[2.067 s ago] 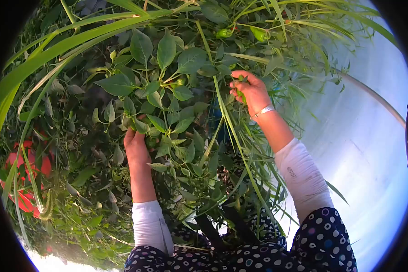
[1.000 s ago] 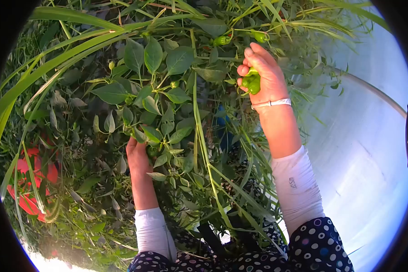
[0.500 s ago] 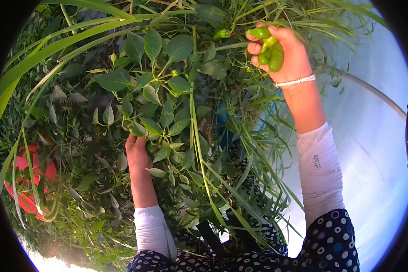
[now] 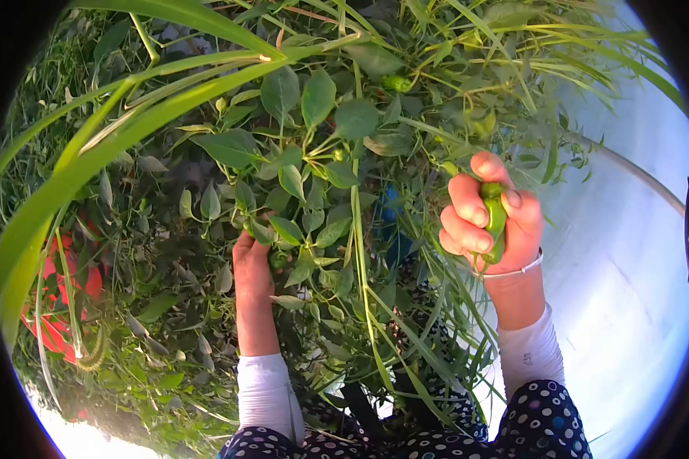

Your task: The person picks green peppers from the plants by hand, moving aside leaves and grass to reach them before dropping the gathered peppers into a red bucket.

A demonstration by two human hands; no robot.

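In the right hand (image 4: 494, 226), fingers curled tight round a green pepper (image 4: 496, 216), maybe more than one bunched in the fist; only a strip of green shows between thumb & knuckles, so the count can't be told. Grip looks like a carrying clench, palm turned toward the camera, w/ a thin white bracelet (image 4: 513, 270) just below at the wrist. Hand sits clear of the thick foliage, off to the side of the pepper plant (image 4: 306, 145), w/ grass blades (image 4: 130, 122) crossing in front of & beside it. Left hand (image 4: 254, 268) is reached up into the plant, fingertips buried under the leaves near a small dark green pepper (image 4: 279, 260); leaves hide the fingers, so can't tell if it's closed on anything. Judging by the pose, it's parting or steadying the stems. Above the right hand, more green peppers (image 4: 396, 83) hang on the plant among the leaves. Far out from the left hand, low in the weeds, a red container (image 4: 50, 325) shows through. White sleeves (image 4: 264, 394) cover both forearms; dotted dark fabric (image 4: 547, 421) at the near edge.
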